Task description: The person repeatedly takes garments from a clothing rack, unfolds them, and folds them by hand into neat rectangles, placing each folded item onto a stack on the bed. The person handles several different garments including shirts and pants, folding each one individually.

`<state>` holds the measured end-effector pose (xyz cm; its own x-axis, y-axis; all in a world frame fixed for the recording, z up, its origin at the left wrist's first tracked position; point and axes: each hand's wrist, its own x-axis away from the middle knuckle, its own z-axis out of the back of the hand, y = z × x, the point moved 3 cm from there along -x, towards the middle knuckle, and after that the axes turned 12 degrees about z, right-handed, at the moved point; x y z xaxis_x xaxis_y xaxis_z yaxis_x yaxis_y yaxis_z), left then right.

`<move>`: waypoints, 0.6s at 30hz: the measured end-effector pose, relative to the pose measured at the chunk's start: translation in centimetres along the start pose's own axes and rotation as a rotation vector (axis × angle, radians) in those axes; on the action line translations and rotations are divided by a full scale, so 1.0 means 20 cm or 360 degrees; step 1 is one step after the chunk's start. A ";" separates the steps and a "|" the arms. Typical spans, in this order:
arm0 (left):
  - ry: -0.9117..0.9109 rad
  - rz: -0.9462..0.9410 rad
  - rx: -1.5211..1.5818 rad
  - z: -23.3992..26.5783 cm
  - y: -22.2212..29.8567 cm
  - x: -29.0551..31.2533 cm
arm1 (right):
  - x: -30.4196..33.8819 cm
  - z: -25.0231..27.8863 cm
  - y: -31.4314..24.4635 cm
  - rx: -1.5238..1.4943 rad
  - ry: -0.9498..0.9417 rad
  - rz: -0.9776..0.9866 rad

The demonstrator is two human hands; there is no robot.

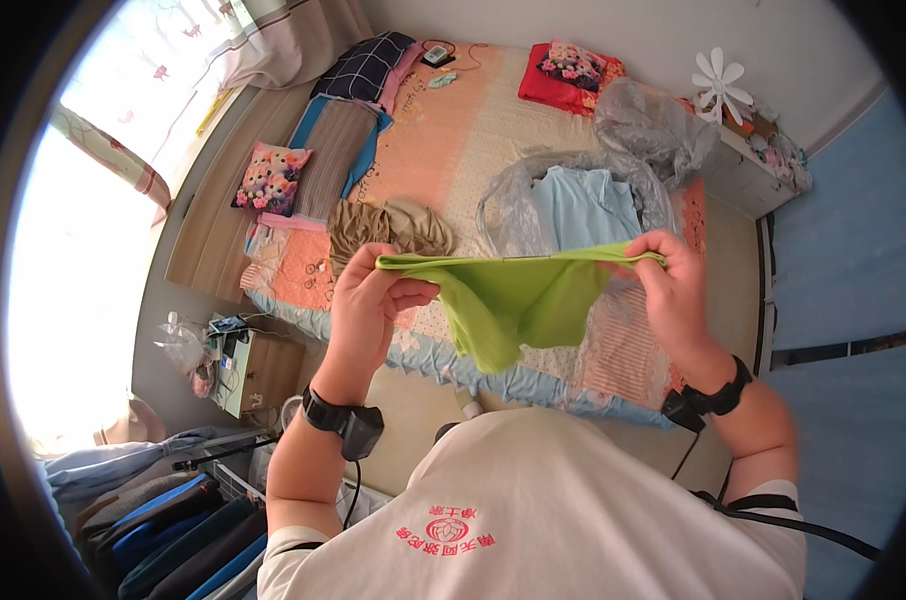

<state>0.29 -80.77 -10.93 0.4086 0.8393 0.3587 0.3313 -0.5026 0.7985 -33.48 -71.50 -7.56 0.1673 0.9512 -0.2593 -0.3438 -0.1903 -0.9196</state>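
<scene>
A lime-green cloth garment [518, 295] is stretched between my two hands in front of my chest. Its top edge runs nearly straight, and the lower part hangs loose in folds; which kind of garment it is I cannot tell. My left hand [375, 285] pinches one end of that edge, and my right hand [671, 285] pinches the other. Just beyond, on the bed [473, 110], a light blue garment [585, 200] lies on a clear plastic bag [508, 185]. To its left is a crumpled brown garment [388, 228].
Pillows [323, 150] line the bed's left side, with a patterned cushion [273, 178]. Red folded bedding [563, 85] lies at the far end. A small cabinet [273, 368] and hanging clothes [173, 530] stand at left. Blue wardrobe panels [853, 220] rise at right.
</scene>
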 end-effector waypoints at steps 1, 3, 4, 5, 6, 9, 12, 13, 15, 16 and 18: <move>0.0058 -0.0195 -0.0074 0.01 0.00 0.00 | -0.02 0.01 0.00 0.0312 0.0072 0.0192; 0.0132 -0.0149 -0.0559 0.04 0.00 -0.01 | -0.06 -0.02 0.05 0.0245 -0.0195 0.0003; 0.0157 -0.0105 -0.0771 0.06 0.00 -0.02 | -0.07 -0.04 0.07 0.0102 -0.0328 -0.0116; 0.0235 -0.0018 -0.0747 0.08 0.00 -0.02 | -0.10 0.01 0.04 0.0730 -0.0266 0.0215; 0.0282 0.0006 -0.0844 0.09 0.00 -0.01 | -0.14 0.05 0.03 0.0771 -0.0216 0.0291; 0.0321 -0.0023 -0.1062 0.10 0.00 0.00 | -0.17 0.13 0.03 0.0961 -0.0162 0.0236; 0.0456 -0.0288 -0.1420 0.06 0.04 0.03 | -0.17 0.12 0.02 0.0948 -0.0095 0.0522; 0.0528 -0.0447 -0.1587 0.04 0.06 0.04 | -0.17 0.12 0.03 0.0925 -0.0060 0.0510; 0.0613 -0.0651 -0.1871 0.01 0.11 0.07 | -0.17 0.12 0.05 0.0789 -0.0020 0.0539; 0.0624 -0.0690 -0.1989 0.00 0.14 0.09 | -0.18 0.13 0.07 0.0695 -0.0038 0.0439; 0.0605 -0.0776 -0.2135 -0.01 0.17 0.11 | -0.18 0.15 0.11 0.0446 -0.0027 0.0253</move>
<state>2.12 -80.61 -7.23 0.1781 0.9744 -0.1372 -0.7358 0.2245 0.6389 -37.64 -74.70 -7.83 0.0764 0.9192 -0.3862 -0.6059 -0.2648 -0.7502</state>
